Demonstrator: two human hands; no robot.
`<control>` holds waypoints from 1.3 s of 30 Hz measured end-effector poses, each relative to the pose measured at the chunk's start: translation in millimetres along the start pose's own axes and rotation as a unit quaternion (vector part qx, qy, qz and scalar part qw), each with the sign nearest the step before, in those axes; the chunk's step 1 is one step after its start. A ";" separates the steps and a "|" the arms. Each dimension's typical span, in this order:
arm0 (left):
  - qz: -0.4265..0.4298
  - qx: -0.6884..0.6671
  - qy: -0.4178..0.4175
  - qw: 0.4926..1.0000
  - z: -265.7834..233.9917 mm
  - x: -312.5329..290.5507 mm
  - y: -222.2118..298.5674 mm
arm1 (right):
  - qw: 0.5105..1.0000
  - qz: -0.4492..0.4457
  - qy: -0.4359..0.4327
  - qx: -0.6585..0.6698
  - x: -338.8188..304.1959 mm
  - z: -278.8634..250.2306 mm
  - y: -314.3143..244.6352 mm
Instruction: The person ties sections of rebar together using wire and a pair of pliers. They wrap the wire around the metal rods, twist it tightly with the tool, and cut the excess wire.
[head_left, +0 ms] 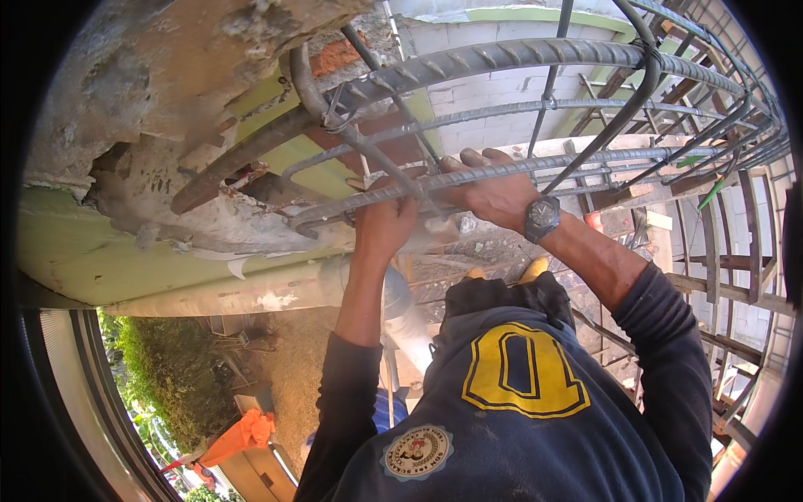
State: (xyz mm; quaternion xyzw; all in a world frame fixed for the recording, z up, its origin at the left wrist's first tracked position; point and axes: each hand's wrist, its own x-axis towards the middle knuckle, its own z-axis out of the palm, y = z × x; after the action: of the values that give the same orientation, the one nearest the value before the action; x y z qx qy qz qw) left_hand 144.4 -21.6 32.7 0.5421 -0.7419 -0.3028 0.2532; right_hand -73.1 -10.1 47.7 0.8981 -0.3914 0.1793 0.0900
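A cage of ribbed steel rebar (468, 63), bound with bent stirrups, runs across in front of me from the broken wall to the far right. My left hand (387, 216) is at the lowest long bar (519, 167), right by the bottom of a stirrup (386, 153). Its fingers are closed and partly hidden behind the steel, so what they pinch does not show. Just right of it, my right hand (495, 191) is wrapped around the same low bar, fingertips showing past its far side. A dark watch (542, 217) sits on my right wrist.
Chipped concrete (125, 92) with ragged edges hangs close at the upper left, above a green wall face (100, 251). Wooden formwork (736, 284) stands at the right. Far below lie a yard, an orange cloth (238, 439) and part of a person in blue (389, 410).
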 end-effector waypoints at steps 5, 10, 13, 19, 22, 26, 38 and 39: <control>0.143 0.064 0.089 0.984 1.4 -13.6 -11.6 | 0.993 -0.044 -0.093 -0.050 10.8 -11.1 -1.8; 0.091 0.065 0.100 0.989 1.0 -11.7 -4.0 | 0.988 -0.071 -0.123 -0.058 14.1 -15.8 0.0; 0.084 0.076 0.069 0.991 0.6 -13.4 -5.1 | 0.990 -0.082 -0.108 -0.049 12.5 -13.5 0.3; 0.068 0.077 0.051 0.993 8.4 -18.4 -16.9 | 0.986 -0.050 -0.144 -0.073 18.7 -13.7 -0.4; 0.110 0.097 0.124 0.981 10.6 -21.8 -24.7 | 0.982 -0.052 -0.161 -0.086 27.5 -15.3 -7.0; 0.112 0.078 0.144 0.980 15.1 -18.2 -27.3 | 0.980 -0.041 -0.169 -0.093 25.6 -14.5 -13.2; 0.080 0.057 0.102 0.990 11.3 -19.7 -21.1 | 0.986 0.081 -0.112 -0.096 17.3 -6.3 -29.9; 0.079 0.055 0.099 0.990 12.7 -19.5 -20.1 | 0.986 0.105 -0.117 -0.059 15.2 -5.8 -27.4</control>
State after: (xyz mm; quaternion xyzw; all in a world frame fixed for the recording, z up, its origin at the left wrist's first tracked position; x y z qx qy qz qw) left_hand 154.1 -5.4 8.6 0.5217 -0.7695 -0.1854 0.3182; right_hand -44.9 0.0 58.4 0.8597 -0.5016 0.0581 0.0769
